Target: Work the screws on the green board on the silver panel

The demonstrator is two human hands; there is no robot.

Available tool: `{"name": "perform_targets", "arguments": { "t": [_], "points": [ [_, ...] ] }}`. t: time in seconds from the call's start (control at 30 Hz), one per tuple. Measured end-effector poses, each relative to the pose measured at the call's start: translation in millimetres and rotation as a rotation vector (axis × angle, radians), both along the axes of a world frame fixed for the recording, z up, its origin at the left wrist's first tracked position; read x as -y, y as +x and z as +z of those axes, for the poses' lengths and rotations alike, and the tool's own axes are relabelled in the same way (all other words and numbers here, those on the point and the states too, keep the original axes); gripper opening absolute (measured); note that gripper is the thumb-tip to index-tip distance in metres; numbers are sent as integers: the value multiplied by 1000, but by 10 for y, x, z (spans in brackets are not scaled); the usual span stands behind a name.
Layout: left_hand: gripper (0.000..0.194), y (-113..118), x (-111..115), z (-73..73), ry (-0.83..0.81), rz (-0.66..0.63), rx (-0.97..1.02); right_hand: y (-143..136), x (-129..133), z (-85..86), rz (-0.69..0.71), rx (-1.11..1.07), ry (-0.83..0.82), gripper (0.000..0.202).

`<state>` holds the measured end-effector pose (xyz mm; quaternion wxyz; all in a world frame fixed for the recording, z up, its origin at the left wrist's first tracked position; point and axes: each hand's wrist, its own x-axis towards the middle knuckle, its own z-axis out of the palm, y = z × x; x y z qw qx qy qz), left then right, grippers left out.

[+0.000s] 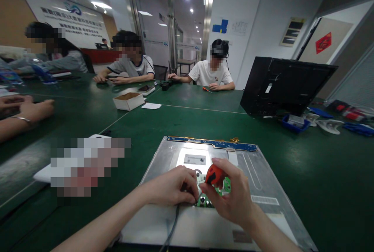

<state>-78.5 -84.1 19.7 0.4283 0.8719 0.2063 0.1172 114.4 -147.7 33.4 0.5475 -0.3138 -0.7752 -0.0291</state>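
Observation:
A silver display panel point(152, 224) lies back side up on the table in front of me. Near its middle sits a small green circuit board point(201, 202), partly covered by my hands. In my right hand point(233, 197) is a screwdriver with a red and black handle point(214, 175), tilted over the board; its tip is hard to see. My left hand point(175, 187) is closed at the board's left edge, fingers pinched together, and what is between them is hidden. A dark cable point(174, 224) runs from beneath that hand toward me.
A black monitor point(286, 84) stands at the right, beside a blue tray point(295, 122). An open white box point(128, 100) is farther back on the green table point(198, 121). At the left lies a pixelated pale item point(84, 166), near another person's hands point(29, 107). Several people sit opposite.

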Motion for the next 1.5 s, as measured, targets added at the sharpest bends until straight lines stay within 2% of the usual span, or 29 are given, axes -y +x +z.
{"name": "perform_targets", "arguments": {
  "t": [0.23,0.47,0.67,0.87,1.13,1.33,1.5],
  "points": [
    [6,-5,-10,-2,-1,-10,-24,22,23,-6,86,26,-16,44],
    [6,-3,4,-3,12,-6,-13,0,33,-61,-47,0,-3,38],
    [6,1,-5,-10,23,-13,4,-11,5,13,30,18,25,35],
    [5,-4,-16,-25,20,-17,-6,29,20,9,86,43,-52,47],
    [6,-3,-7,1,27,-14,-16,-4,-11,-1,7,13,21,33],
    [6,-5,-8,-2,27,-6,-18,24,3,-11,87,34,-27,45],
    [7,-6,-18,-35,13,-10,-8,17,19,-38,43,22,-56,48]
  ]
}}
